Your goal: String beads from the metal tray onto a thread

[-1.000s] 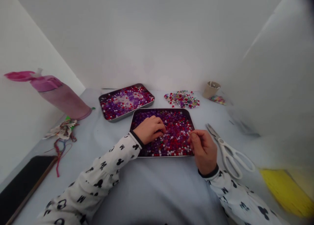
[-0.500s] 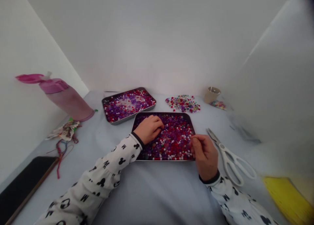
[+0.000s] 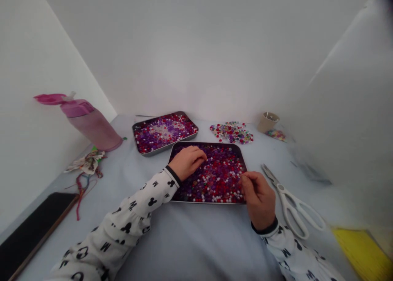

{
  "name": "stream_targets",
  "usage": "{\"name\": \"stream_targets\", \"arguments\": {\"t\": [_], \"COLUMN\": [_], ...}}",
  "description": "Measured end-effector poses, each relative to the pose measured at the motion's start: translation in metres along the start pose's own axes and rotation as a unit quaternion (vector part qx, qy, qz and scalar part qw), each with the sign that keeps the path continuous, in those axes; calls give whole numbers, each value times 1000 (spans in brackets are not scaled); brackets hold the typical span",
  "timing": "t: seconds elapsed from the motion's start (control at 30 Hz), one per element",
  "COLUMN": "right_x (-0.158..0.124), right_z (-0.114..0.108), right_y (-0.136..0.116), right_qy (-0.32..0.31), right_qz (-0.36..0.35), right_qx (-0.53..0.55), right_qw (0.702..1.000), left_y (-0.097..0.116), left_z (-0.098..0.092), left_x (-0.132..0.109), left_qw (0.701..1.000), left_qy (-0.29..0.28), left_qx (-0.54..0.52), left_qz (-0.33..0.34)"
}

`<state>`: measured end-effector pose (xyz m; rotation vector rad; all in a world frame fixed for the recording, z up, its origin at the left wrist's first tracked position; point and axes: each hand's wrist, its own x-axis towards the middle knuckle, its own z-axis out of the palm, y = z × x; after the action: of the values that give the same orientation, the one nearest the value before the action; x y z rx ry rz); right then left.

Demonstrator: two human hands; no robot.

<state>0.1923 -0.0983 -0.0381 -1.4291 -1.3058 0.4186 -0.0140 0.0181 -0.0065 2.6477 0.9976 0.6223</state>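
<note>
Beads [image 3: 215, 180] in red, purple and white, too many to count, fill the near tray [image 3: 208, 203] in front of me on the pale counter [image 3: 199, 244]. My left hand [image 3: 184, 164] reaches over the tray's left side, its fingers [image 3: 200, 154] curled downward and bunched above the beads; the tips are partly hidden, so I cannot tell whether they grip one. My right hand [image 3: 260, 201] is at the tray's right edge, its fingers pinched together at the tips; anything between them is too small to make out. I count two trays: the far tray [image 3: 153, 153], also bead-filled, sits angled behind the first, to the left. Beyond, to the right, lies one loose heap of mixed beads [image 3: 232, 133], then one tan cup [image 3: 265, 125]. One pair of white-handled scissors [image 3: 290, 201] lies right of my right hand, with one yellow item [image 3: 362, 250] nearer the corner. On my left are one pink bottle [image 3: 95, 127], its lid flipped up, one tangle of cords [image 3: 80, 189] and one dark phone [image 3: 39, 228].
</note>
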Motion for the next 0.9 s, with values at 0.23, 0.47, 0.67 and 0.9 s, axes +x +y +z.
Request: {"name": "stream_targets", "arguments": {"t": [0.23, 0.47, 0.67, 0.9], "right_x": [3, 3, 3, 2], "right_z": [-3, -1, 0, 1], "right_y": [-7, -3, -2, -3], "right_qy": [-6, 5, -10, -16], "right_qz": [-68, -65, -69, -68], "right_qx": [-42, -48, -34, -30], "right_qw": [997, 997, 997, 997], "left_y": [6, 25, 27, 30], "left_z": [-7, 2, 12, 14], "left_x": [-1, -3, -7, -9], "left_qw": [999, 989, 987, 989], "left_qy": [-23, -109, -152, -138], "left_qx": [-41, -79, -10, 15], "left_qz": [4, 57, 58, 44]}}
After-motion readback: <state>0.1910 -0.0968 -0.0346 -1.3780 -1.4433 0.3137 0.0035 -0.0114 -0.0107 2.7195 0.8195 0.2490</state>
